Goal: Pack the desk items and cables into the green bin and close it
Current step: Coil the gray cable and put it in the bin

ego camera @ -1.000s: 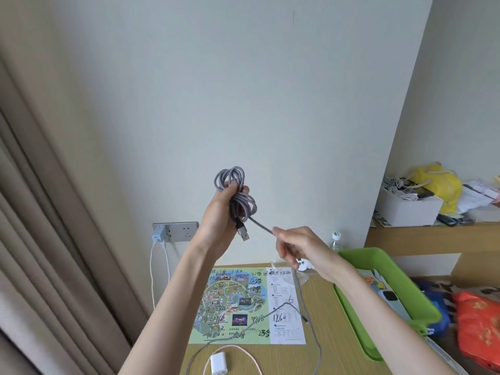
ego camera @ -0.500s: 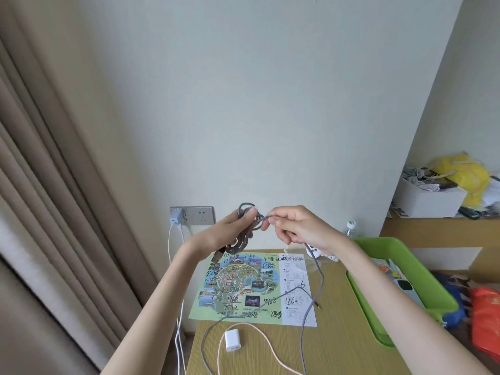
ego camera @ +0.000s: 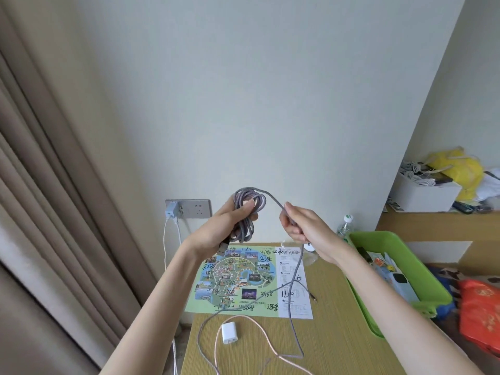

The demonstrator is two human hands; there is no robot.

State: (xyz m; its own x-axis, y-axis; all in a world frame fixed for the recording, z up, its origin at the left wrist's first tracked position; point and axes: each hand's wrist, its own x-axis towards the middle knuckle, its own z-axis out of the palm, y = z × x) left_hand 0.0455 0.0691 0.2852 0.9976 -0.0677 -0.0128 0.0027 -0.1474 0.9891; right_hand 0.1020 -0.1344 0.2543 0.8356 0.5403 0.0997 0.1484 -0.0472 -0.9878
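Note:
My left hand [ego camera: 224,228] grips a coil of grey braided cable [ego camera: 247,204] held up in front of the wall, its USB plug hanging below the palm. My right hand [ego camera: 303,228] pinches the loose strand of the same cable just right of the coil. The rest of the strand drops to the wooden desk [ego camera: 332,339] and trails across it. A white charger block [ego camera: 229,332] with a pink cable [ego camera: 259,334] lies on the desk near me. The green bin [ego camera: 422,272] stands open at the desk's right edge with small items inside.
A colourful map sheet [ego camera: 243,282] lies at the desk's back. A plastic bottle [ego camera: 345,226] stands by the bin. A wall socket [ego camera: 189,208] holds a plugged blue charger. Curtains hang at left. A shelf at right carries a white box [ego camera: 424,193] and yellow bag; a red bag [ego camera: 481,315] lies below.
Both hands dropped from head height, met at the coil, and now the right hand has drawn apart to the right, laying another loop of cable over the coil.

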